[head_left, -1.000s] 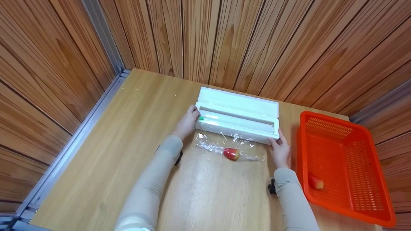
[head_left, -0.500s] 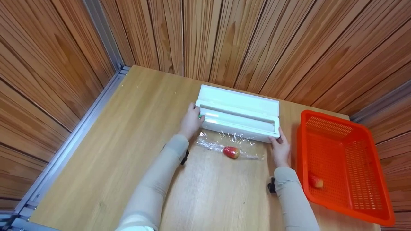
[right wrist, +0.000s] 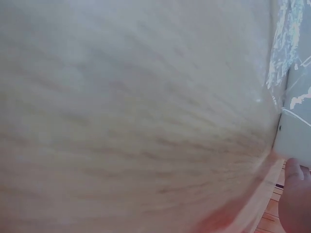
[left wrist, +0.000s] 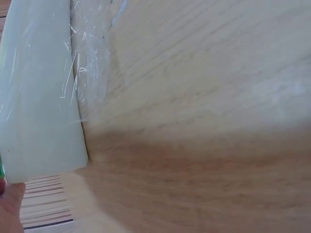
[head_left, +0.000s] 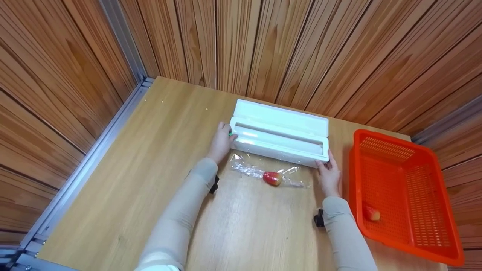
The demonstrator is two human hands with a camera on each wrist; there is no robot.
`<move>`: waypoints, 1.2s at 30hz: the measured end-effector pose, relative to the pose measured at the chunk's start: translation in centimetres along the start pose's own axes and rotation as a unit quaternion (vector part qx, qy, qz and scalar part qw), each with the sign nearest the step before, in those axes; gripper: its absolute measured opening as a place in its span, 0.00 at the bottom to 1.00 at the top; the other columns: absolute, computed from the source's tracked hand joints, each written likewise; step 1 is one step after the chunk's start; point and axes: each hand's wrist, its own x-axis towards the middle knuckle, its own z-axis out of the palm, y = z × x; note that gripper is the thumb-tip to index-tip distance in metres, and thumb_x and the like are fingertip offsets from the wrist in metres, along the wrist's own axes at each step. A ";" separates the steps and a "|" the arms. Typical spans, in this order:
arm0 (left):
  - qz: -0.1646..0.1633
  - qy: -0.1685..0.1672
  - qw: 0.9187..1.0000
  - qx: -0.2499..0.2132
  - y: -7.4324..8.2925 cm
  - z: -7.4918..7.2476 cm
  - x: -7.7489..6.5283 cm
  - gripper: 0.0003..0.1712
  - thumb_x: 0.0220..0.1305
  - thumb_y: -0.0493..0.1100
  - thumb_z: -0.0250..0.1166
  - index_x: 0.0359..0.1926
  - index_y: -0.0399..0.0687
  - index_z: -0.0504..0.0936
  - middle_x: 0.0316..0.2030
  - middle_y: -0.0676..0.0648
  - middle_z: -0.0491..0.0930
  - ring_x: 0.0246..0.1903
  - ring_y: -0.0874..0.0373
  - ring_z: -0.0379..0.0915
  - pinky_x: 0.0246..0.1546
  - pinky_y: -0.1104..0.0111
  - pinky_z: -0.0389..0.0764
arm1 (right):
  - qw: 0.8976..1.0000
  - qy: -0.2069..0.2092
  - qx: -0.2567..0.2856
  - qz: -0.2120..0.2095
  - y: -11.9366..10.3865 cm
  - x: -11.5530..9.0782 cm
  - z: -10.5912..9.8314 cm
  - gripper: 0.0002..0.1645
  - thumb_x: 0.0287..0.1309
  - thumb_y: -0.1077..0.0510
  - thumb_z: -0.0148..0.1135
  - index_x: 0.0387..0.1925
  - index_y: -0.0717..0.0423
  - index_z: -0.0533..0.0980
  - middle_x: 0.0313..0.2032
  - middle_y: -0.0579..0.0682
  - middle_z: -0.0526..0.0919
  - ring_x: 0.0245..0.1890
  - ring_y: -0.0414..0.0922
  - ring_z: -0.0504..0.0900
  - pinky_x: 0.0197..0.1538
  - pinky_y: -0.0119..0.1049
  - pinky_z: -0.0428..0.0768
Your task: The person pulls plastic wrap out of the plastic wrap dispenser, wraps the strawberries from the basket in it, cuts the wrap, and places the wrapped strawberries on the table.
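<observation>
In the head view, a wooden table [head_left: 124,180] is meeting wood-panelled walls [head_left: 263,49], and a white box [head_left: 271,151] is lying near its back edge behind a red-and-yellow fruit [head_left: 272,178] and clear wrap [head_left: 246,170], with an orange basket [head_left: 391,188] to the right; the left hand [head_left: 220,142] is gripping the box's left end, fingers partly curled, and the right hand [head_left: 329,177] is pinching the other end. In the left wrist view, a fingertip [left wrist: 13,195] is touching the box beside a green tab [left wrist: 1,168]. In the right wrist view, the right hand is touching the opposite end, partly beyond the frame.
</observation>
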 end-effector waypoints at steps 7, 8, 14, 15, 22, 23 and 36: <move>0.051 0.039 0.998 0.017 0.4 -0.1 -1.4 0.15 0.60 0.43 0.54 0.46 0.41 0.70 0.46 0.45 0.65 0.49 0.54 0.63 0.54 0.66 0.68 | 0.999 -0.009 0.046 -0.001 -0.3 -0.9 0.1 0.41 0.55 0.64 0.53 0.66 0.47 0.47 0.67 0.48 0.51 0.65 0.45 0.55 0.64 0.37 0.59; 0.081 0.042 0.995 0.033 0.7 0.1 -1.9 0.15 0.59 0.42 0.54 0.46 0.41 0.71 0.46 0.45 0.66 0.50 0.53 0.62 0.55 0.65 0.67 | 0.999 -0.010 0.039 -0.003 -0.3 -0.9 0.0 0.41 0.55 0.63 0.53 0.66 0.47 0.47 0.67 0.47 0.51 0.65 0.45 0.56 0.64 0.38 0.59; 0.252 -0.098 0.952 0.147 3.0 3.1 -4.9 0.14 0.56 0.44 0.55 0.45 0.49 0.74 0.44 0.50 0.72 0.47 0.57 0.66 0.52 0.64 0.68 | 1.000 0.011 0.012 -0.023 0.1 -1.3 -0.2 0.41 0.53 0.60 0.56 0.65 0.44 0.49 0.64 0.47 0.57 0.60 0.46 0.59 0.64 0.40 0.60; 0.262 -0.128 0.943 0.159 3.4 3.8 -5.3 0.15 0.56 0.45 0.56 0.46 0.51 0.73 0.44 0.51 0.72 0.47 0.58 0.66 0.52 0.65 0.69 | 0.999 0.017 0.006 -0.029 0.0 -1.6 -0.2 0.41 0.53 0.61 0.56 0.65 0.45 0.49 0.64 0.48 0.57 0.59 0.47 0.60 0.64 0.41 0.60; 0.283 -0.190 0.914 0.221 4.3 7.4 -6.7 0.24 0.53 0.55 0.59 0.51 0.54 0.70 0.47 0.54 0.71 0.49 0.60 0.66 0.56 0.67 0.66 | 0.995 -0.003 -0.066 -0.076 0.5 -3.3 0.3 0.42 0.51 0.60 0.59 0.64 0.45 0.51 0.64 0.49 0.49 0.64 0.51 0.55 0.64 0.46 0.59; 0.281 -0.192 0.914 0.223 4.4 7.7 -6.8 0.25 0.52 0.56 0.60 0.51 0.54 0.70 0.47 0.54 0.71 0.49 0.59 0.66 0.56 0.66 0.66 | 0.992 0.002 -0.077 -0.097 0.7 -3.5 0.4 0.40 0.50 0.62 0.59 0.63 0.47 0.53 0.64 0.51 0.48 0.64 0.51 0.53 0.65 0.46 0.57; 0.272 -0.180 0.910 0.257 5.0 9.0 -7.6 0.17 0.53 0.53 0.59 0.42 0.50 0.73 0.41 0.51 0.70 0.41 0.58 0.69 0.50 0.64 0.70 | 0.917 -0.084 -0.242 -0.306 2.6 -6.6 1.3 0.10 0.43 0.65 0.64 0.32 0.56 0.76 0.53 0.58 0.68 0.52 0.51 0.59 0.53 0.48 0.55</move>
